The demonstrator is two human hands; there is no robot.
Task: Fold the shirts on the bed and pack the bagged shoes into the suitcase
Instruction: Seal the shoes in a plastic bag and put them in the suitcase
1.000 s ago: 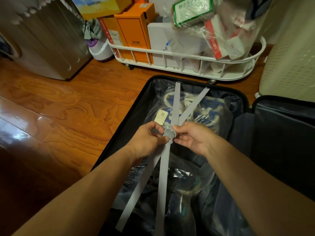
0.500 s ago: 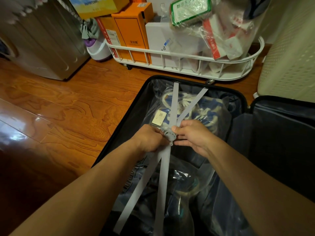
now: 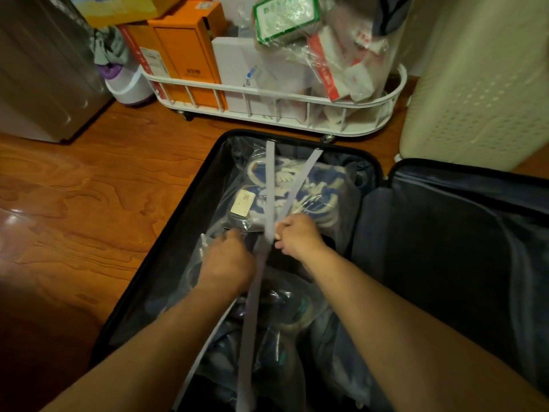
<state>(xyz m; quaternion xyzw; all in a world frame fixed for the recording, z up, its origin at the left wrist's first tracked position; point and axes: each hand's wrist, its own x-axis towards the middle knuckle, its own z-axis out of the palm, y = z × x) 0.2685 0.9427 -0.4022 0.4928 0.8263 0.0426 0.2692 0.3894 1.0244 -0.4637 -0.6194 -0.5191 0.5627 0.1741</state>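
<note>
The bagged shoes (image 3: 300, 185) lie in the far end of the left half of my open suitcase (image 3: 178, 221), close under its far rim. They are blue and white sneakers with white laces, sealed in a clear, crinkly plastic bag that carries a pale square label on its near left corner. Their long axis runs roughly across the case, from its left wall toward the hinge; I cannot tell which way the toes point through the glare. Nearer to me, a second clear bag (image 3: 282, 310) holds darker shoes with a teal patch, filling the near part of the same half.

Flat grey webbing straps (image 3: 269, 185) cross over the bags: two come down from the far rim and meet between my hands, and one long band runs on toward the near edge. My right hand (image 3: 297, 234) is curled into a fist pinching the straps where they meet. My left hand (image 3: 227, 263) sits just beside it, back up, fingers bent down at the strap and bag; it is blurred, so I cannot tell whether it grips anything.

The case has a black hard shell and dark fabric lining; its right half (image 3: 451, 248) is covered by a smooth dark divider. It lies on a glossy wooden floor (image 3: 89, 203). Beyond the far rim stands a white wire cart (image 3: 267, 93) on casters, loaded with orange boxes, a white box and plastic-wrapped packets. A cream perforated bin (image 3: 481, 84) stands by the far right corner.
</note>
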